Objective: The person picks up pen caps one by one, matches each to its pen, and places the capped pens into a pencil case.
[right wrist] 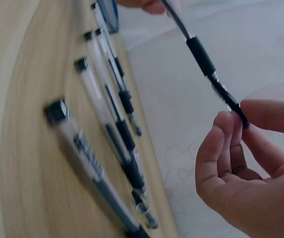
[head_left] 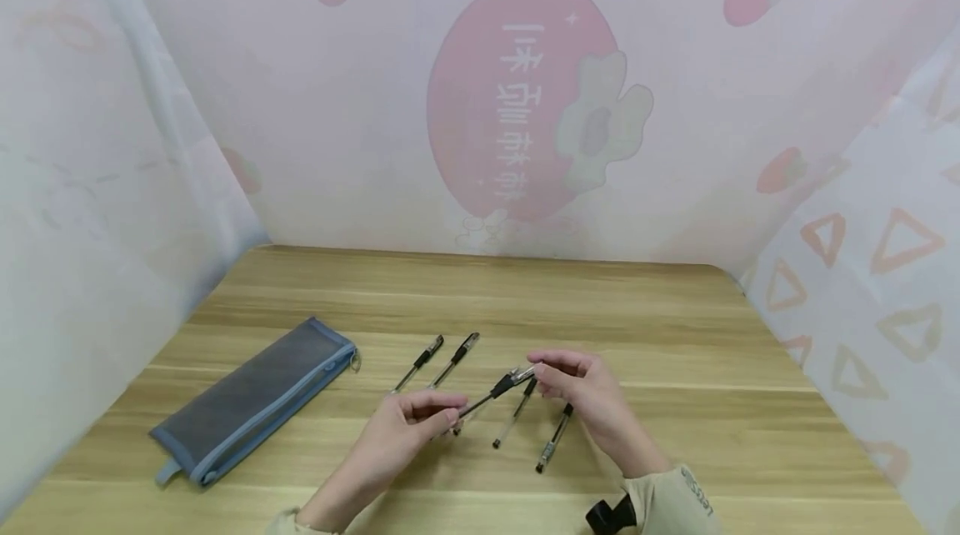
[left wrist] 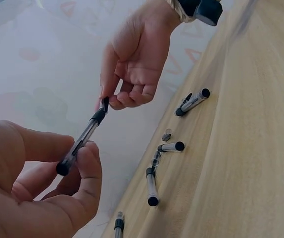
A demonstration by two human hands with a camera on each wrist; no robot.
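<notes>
Both hands hold one gel pen (head_left: 501,386) above the table, slanting up to the right. My left hand (head_left: 401,435) pinches the back end of its clear barrel between thumb and fingers. At the other end, the thumb and fingertips of my right hand (head_left: 592,402) grip the capped tip, partly hiding it. A black rubber grip (right wrist: 201,55) shows between the hands in the right wrist view. Below and around the hands lie several similar pens, among them a pen (head_left: 555,439) under the right hand and a pen (head_left: 454,360) beyond the left hand.
A grey mesh pencil case (head_left: 251,402) with a blue zipped edge lies at the left on the wooden table (head_left: 750,435). Printed cloth (head_left: 360,143) hangs behind the table and on both sides. A black device (head_left: 611,514) sits at the right wrist.
</notes>
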